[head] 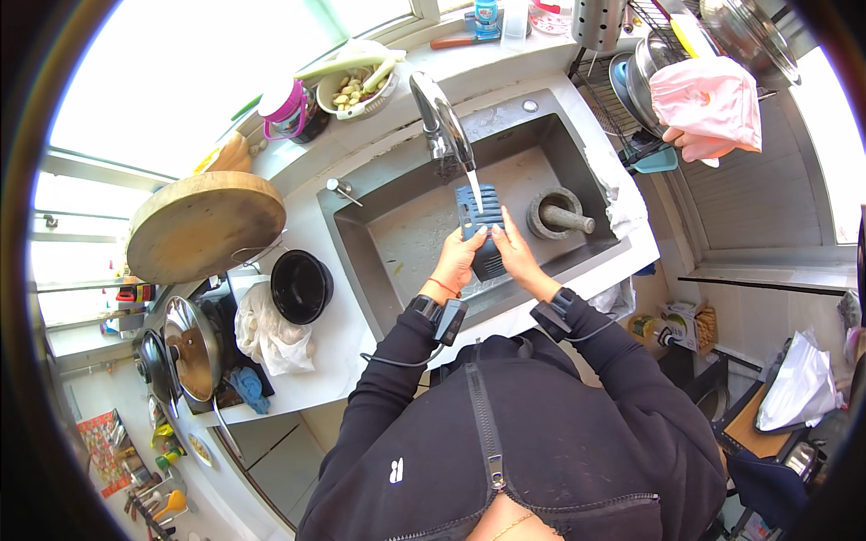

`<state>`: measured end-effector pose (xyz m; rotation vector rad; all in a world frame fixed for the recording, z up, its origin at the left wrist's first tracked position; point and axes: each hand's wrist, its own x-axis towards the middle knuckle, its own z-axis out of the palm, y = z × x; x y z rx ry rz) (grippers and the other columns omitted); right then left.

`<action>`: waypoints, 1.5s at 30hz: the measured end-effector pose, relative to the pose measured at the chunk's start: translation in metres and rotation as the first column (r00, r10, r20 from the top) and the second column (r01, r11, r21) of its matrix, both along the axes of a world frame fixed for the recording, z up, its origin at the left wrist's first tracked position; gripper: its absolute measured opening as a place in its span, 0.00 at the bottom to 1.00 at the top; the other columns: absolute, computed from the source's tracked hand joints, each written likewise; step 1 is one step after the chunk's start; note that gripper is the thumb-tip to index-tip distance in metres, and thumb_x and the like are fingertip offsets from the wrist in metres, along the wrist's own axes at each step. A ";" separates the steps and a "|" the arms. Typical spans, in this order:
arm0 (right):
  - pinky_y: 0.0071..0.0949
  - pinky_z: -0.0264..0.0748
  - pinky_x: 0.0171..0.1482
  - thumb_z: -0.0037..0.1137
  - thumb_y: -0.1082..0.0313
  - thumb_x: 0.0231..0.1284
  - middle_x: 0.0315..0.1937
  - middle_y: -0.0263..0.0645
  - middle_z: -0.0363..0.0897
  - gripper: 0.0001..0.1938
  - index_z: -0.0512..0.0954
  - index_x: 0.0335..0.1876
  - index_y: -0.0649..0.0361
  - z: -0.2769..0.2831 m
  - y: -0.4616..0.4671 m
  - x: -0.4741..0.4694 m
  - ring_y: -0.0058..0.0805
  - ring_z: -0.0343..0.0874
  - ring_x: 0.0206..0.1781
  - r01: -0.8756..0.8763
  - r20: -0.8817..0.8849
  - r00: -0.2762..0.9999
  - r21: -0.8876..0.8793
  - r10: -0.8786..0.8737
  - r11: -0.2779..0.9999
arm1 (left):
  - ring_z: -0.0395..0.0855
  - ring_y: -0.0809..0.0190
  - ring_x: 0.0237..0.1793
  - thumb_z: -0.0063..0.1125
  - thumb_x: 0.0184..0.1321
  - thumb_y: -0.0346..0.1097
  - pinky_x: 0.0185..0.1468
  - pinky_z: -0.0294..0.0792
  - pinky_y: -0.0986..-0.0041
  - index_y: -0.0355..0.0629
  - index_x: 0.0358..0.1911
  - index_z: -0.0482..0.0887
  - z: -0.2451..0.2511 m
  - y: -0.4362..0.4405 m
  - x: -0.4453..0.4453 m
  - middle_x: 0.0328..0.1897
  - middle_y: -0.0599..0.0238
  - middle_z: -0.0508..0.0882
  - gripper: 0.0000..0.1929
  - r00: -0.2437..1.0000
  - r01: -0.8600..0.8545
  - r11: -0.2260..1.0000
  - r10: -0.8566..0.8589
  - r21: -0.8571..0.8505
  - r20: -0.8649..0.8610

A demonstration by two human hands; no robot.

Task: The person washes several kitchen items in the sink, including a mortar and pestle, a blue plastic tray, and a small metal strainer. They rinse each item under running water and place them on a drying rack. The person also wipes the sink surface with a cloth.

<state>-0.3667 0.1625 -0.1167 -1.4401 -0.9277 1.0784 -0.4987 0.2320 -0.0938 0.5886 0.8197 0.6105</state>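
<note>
A dark blue slotted plastic holder [488,255] is held between my two hands over the sink [392,237]. My left hand [457,262] grips its left side, thumb on the near face. On the right side, my right hand [519,255] grips it, with the thumb close to the other one. Water runs from the chrome faucet [446,122] onto the slotted part. To the right in the basin stands a stone mortar [541,226], its stone pestle [568,220] leaning inside. The fingers behind the holder are hidden.
Left of the sink are a black pot [298,287], a white plastic bag [270,331] and a round wooden chopping board [203,226]. Behind stands a colander [369,108] with garlic cloves. A dish rack [609,88] is at the back right; a white cloth [616,189] lies on the right rim.
</note>
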 end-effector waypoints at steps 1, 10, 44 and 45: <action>0.30 0.53 0.72 0.42 0.48 0.74 0.71 0.54 0.59 0.36 0.50 0.75 0.67 0.002 -0.002 0.007 0.41 0.59 0.74 -0.020 -0.031 0.999 -0.053 0.019 0.998 | 0.83 0.67 0.43 0.63 0.63 0.34 0.49 0.75 0.73 0.40 0.47 0.82 0.002 -0.001 0.003 0.44 0.65 0.86 0.11 1.000 0.006 1.000 -0.006 -0.002 -0.020; 0.30 0.77 0.53 0.49 0.56 0.72 0.50 0.41 0.80 0.20 0.74 0.59 0.63 0.013 0.049 0.085 0.31 0.80 0.51 -0.061 -0.212 0.977 -0.255 0.006 0.965 | 0.84 0.68 0.37 0.57 0.66 0.31 0.43 0.76 0.75 0.38 0.42 0.78 0.005 0.013 -0.019 0.38 0.64 0.85 0.06 0.945 0.240 0.920 -0.149 0.309 -0.291; 0.41 0.77 0.35 0.65 0.54 0.53 0.44 0.43 0.74 0.28 0.69 0.57 0.56 0.020 0.006 -0.003 0.41 0.78 0.42 -0.169 -0.450 0.865 -0.680 -0.224 0.713 | 0.84 0.52 0.45 0.68 0.50 0.33 0.51 0.73 0.64 0.45 0.49 0.84 0.035 -0.041 -0.083 0.43 0.60 0.87 0.20 0.684 0.684 0.228 0.130 0.693 -0.718; 0.41 0.77 0.35 0.64 0.53 0.53 0.45 0.43 0.74 0.28 0.68 0.57 0.56 0.026 0.005 -0.003 0.41 0.77 0.41 -0.154 -0.393 0.910 -0.612 -0.129 0.776 | 0.83 0.52 0.49 0.68 0.50 0.34 0.54 0.72 0.63 0.45 0.50 0.84 0.039 -0.041 -0.090 0.46 0.59 0.86 0.20 0.741 0.620 0.192 0.175 0.761 -0.648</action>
